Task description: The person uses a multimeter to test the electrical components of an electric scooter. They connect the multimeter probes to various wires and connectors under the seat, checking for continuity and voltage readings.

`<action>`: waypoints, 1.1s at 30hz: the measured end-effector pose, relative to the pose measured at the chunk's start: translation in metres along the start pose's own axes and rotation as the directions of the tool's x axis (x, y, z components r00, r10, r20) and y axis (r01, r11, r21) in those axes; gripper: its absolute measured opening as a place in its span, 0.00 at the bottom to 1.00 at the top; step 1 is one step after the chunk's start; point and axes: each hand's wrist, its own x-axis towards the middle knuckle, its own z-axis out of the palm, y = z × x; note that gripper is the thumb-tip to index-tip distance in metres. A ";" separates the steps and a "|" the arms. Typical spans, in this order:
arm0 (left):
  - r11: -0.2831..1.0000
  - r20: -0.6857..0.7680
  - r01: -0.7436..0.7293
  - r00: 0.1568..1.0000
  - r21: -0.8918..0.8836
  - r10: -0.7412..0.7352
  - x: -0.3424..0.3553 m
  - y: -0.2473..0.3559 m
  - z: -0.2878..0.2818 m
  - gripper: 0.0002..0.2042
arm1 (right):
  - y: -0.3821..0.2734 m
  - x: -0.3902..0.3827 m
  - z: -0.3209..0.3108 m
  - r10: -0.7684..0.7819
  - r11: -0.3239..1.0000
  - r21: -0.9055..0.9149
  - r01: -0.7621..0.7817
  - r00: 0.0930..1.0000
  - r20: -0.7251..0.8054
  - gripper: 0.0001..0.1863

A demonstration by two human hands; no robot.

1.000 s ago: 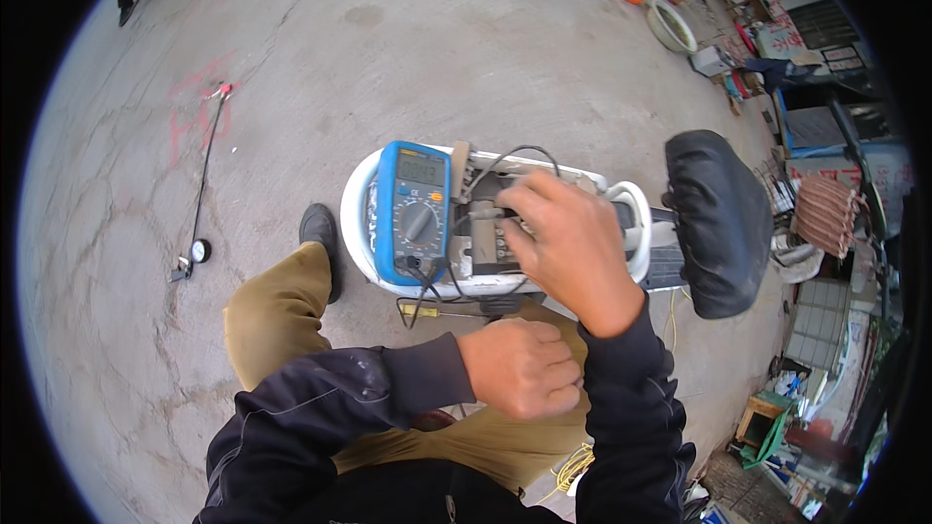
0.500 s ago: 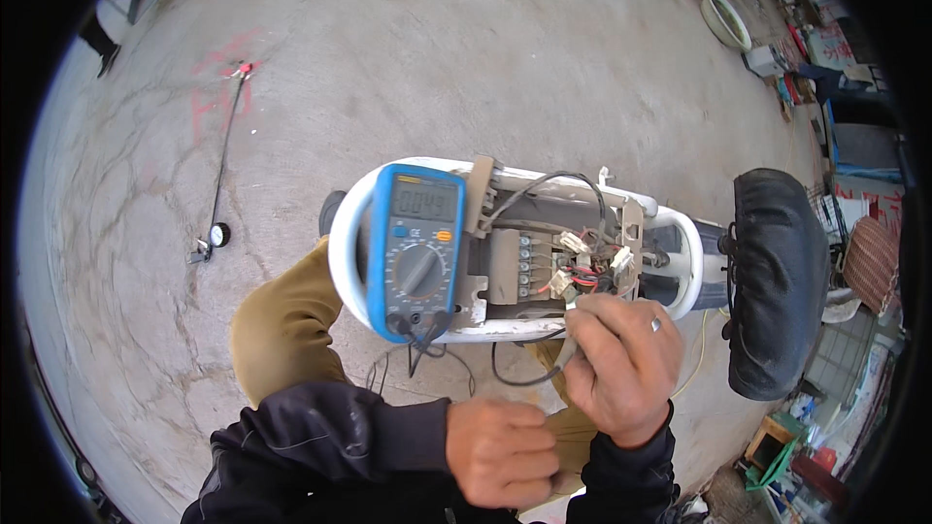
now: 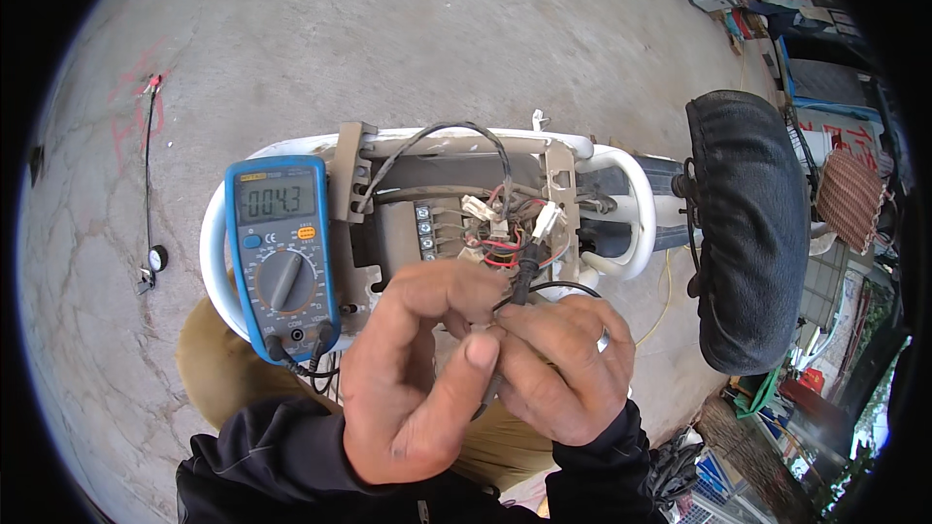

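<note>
My left hand is closed, thumb and fingers pinched near the right fingertips. What it pinches is too small to make out. My right hand, with a ring on one finger, is closed around a black test lead, part of which shows below the fingers. Just beyond both hands, a black cable runs into a tangle of coloured wires with white connectors. A row of screw terminals sits beside the tangle. To the left, a blue multimeter with a lit reading rests on the white tubular frame.
A black padded seat stands at the right end of the frame. A loose metal bracket leans by the multimeter. On the concrete floor at left lies a hose with a round gauge. Clutter lines the right side, including a woven cushion.
My left hand has risen from below and now meets the right hand in a pinch. The multimeter and frame appear further left in view, and the meter's reading differs.
</note>
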 end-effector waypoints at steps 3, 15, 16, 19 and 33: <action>0.990 -0.018 0.138 0.990 -0.014 -0.139 0.003 -0.005 0.005 0.17 | 0.000 -0.003 -0.003 -0.011 1.000 -0.015 0.011 1.000 0.016 0.11; 0.902 0.032 -0.093 0.996 0.421 0.088 0.025 -0.030 0.006 0.12 | -0.007 -0.013 -0.012 0.076 0.996 -0.052 -0.073 0.996 0.052 0.16; 0.865 0.051 -0.172 0.985 0.472 0.167 0.029 -0.035 0.005 0.12 | -0.006 -0.014 -0.011 0.068 0.997 -0.051 -0.066 0.997 0.043 0.16; 0.820 0.067 -0.241 0.968 0.518 0.242 0.035 -0.042 0.005 0.11 | -0.005 -0.015 -0.011 0.049 0.998 -0.043 -0.048 0.998 0.031 0.15; 0.900 0.016 -0.080 0.997 0.428 0.081 0.035 -0.041 0.008 0.14 | 0.000 -0.014 -0.022 0.078 0.997 0.006 -0.078 0.996 0.043 0.21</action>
